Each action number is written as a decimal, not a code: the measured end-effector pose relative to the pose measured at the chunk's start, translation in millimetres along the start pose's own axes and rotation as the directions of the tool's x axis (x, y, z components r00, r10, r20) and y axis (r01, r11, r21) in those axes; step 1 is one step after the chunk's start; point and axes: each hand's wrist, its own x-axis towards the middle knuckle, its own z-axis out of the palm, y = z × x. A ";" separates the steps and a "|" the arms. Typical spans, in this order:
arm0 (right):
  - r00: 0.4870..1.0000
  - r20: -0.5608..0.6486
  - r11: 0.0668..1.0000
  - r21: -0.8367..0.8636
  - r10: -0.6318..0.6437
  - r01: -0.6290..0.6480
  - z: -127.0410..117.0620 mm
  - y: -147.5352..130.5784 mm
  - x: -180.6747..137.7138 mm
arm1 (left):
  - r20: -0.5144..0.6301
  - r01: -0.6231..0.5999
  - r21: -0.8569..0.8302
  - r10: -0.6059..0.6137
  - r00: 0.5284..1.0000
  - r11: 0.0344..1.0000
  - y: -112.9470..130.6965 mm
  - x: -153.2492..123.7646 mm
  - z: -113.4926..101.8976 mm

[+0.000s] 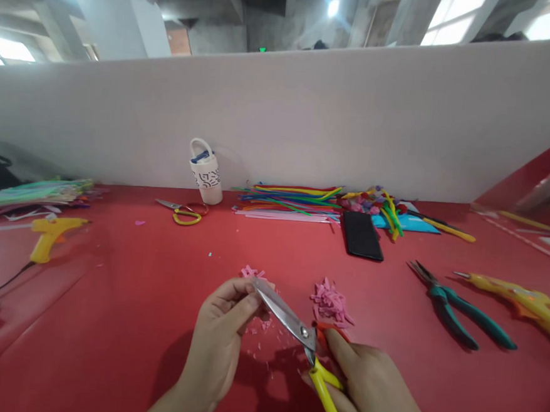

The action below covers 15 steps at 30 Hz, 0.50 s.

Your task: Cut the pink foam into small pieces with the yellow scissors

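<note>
My right hand (370, 388) grips a pair of scissors (290, 320) with one yellow and one red handle. The blades point up and left, and their tips reach the fingers of my left hand (221, 334). Thumb and forefinger of that hand are pinched together; whatever lies between them is hidden behind the fingers and the blade. Just beyond the left fingertips lies a small heap of pink cut pieces (250, 271). A larger pile of pink strips (331, 302) rests beyond my right hand. Tiny pink scraps (264, 356) are scattered beneath the blades.
On the red table (130, 321) lie green-handled pliers (451, 306), two yellow glue guns (518, 295) (49, 237), a black phone (362, 235) and other scissors (187, 217). A white cup (207, 176) and colourful pipe cleaners (289, 201) stand along the white partition (281, 118).
</note>
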 end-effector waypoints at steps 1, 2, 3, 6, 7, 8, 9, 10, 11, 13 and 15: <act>1.000 -0.005 1.000 -0.004 -0.007 0.007 0.3 0.3 -0.4 | 0.000 -0.001 -0.002 0.001 1.000 1.000 0.0 0.1 -0.1; 1.000 -0.007 1.000 -0.008 -0.009 0.009 0.6 0.7 -0.9 | -0.002 -0.002 -0.007 0.002 1.000 1.000 0.0 0.2 -0.2; 1.000 -0.008 1.000 -0.012 -0.008 0.008 0.8 1.1 -1.3 | -0.004 -0.003 -0.010 0.003 1.000 1.000 -0.1 0.5 -0.3; 1.000 -0.014 1.000 -0.015 -0.007 0.007 1.0 1.4 -1.8 | -0.010 0.000 -0.008 0.000 1.000 1.000 -0.4 1.0 -0.7; 1.000 -0.017 1.000 -0.016 -0.008 0.008 0.9 1.3 -1.7 | -0.011 0.002 -0.005 -0.002 1.000 1.000 -0.5 1.0 -0.8; 1.000 -0.022 1.000 -0.017 -0.013 0.013 0.7 1.0 -1.4 | -0.012 0.003 -0.002 -0.003 1.000 1.000 -0.5 0.8 -0.9; 0.999 -0.027 1.000 -0.017 -0.017 0.017 0.5 0.5 -1.0 | -0.010 0.003 0.000 -0.003 1.000 1.000 -0.6 0.7 -0.9; 0.999 -0.030 1.000 -0.017 -0.020 0.020 0.2 0.1 -0.5 | -0.008 0.001 0.002 -0.001 1.000 1.000 -0.5 0.5 -0.8; 0.999 -0.031 1.000 -0.016 -0.022 0.021 -0.2 -0.4 -0.1 | -0.006 -0.002 0.003 0.002 1.000 1.000 -0.5 0.3 -0.6; 0.999 -0.033 1.000 -0.015 -0.017 0.017 -1.0 -1.1 0.4 | -0.003 -0.008 0.002 0.008 1.000 1.000 -0.1 0.4 -0.3; 0.999 -0.039 1.000 -0.014 -0.009 0.008 -1.6 -1.1 0.2 | -0.005 -0.009 0.000 0.009 1.000 1.000 0.3 0.8 -0.1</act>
